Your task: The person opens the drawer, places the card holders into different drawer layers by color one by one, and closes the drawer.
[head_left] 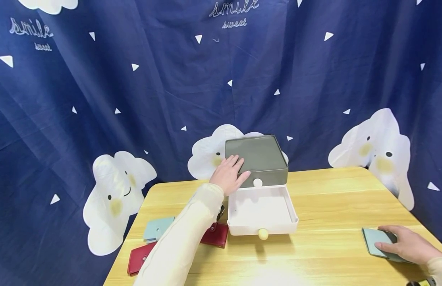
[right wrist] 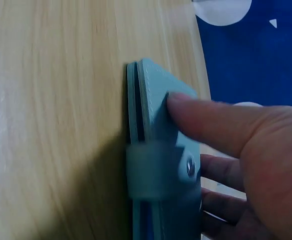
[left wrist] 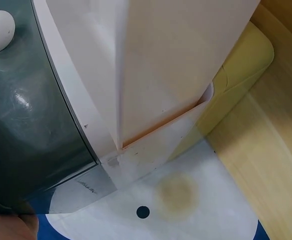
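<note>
Head view, near to far. Near the worktop's (head_left: 331, 210) right edge: right hand (head_left: 408, 242) has its fingers clamped on a pale teal, flat rectangular, leather-look wallet (head_left: 369, 240), thumb on one cover, other fingers on the opposite side. Right wrist view agrees; shows a matching strap (right wrist: 153, 172) round the layers and a metal snap (right wrist: 190, 166). Can't tell whether the wallet is off the worktop.

Handling, my read: light, semi-stiff covers, some give, not fragile. Slight slip risk on smooth faces; layers could splay if only one cover is pinched. Best hold: both covers across the thickness, mid-length, clear of strap and snap.

Toward the left edge: dark red leather-look wallet (head_left: 139, 258), partly hidden by the cream left sleeve (head_left: 185, 234). Second pale teal wallet (head_left: 158, 227) just beyond it. Another dark red wallet (head_left: 216, 236) near the drawer's left side.

Further, toward the far edge: white plastic drawer (head_left: 282, 228) with round yellow knob (head_left: 263, 234), pulled out. Above it, dark grey plastic box tier (head_left: 260, 155), round white knob (head_left: 257, 182). Left hand (head_left: 228, 174) rests on its left side, fingers straight, slightly apart, thumb at the front edge. Left wrist view adds a yellow bottom tier (left wrist: 251, 52).

Past the far edge: navy curtain (head_left: 206, 59) with white clouds.
</note>
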{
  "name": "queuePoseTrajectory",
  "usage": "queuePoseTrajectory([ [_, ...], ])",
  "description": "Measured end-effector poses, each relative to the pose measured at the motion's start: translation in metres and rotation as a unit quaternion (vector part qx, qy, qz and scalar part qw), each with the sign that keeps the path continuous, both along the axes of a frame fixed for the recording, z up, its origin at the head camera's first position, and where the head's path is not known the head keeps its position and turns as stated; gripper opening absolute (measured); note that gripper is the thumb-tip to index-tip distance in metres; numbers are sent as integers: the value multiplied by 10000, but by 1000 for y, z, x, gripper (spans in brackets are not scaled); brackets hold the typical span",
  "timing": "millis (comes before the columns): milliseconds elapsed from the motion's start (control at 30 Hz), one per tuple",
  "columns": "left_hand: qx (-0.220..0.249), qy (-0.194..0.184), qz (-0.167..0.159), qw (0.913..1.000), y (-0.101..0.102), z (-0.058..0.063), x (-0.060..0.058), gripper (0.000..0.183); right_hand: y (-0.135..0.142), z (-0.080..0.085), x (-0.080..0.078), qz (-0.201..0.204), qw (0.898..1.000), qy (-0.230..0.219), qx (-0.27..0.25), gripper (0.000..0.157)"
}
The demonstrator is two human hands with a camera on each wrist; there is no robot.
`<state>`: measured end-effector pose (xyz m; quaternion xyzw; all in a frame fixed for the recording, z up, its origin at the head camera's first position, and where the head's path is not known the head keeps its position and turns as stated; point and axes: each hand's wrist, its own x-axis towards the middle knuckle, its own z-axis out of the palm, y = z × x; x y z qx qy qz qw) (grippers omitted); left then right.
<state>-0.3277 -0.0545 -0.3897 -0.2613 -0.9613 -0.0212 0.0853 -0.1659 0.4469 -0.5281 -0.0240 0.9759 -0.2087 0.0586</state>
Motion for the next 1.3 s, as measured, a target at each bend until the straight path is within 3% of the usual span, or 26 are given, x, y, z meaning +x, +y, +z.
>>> queuePoseTrajectory([
  [1300,146,35,-36,9999,-4,1,4,68,-65,9,-19,173,9997,159,-52,74],
])
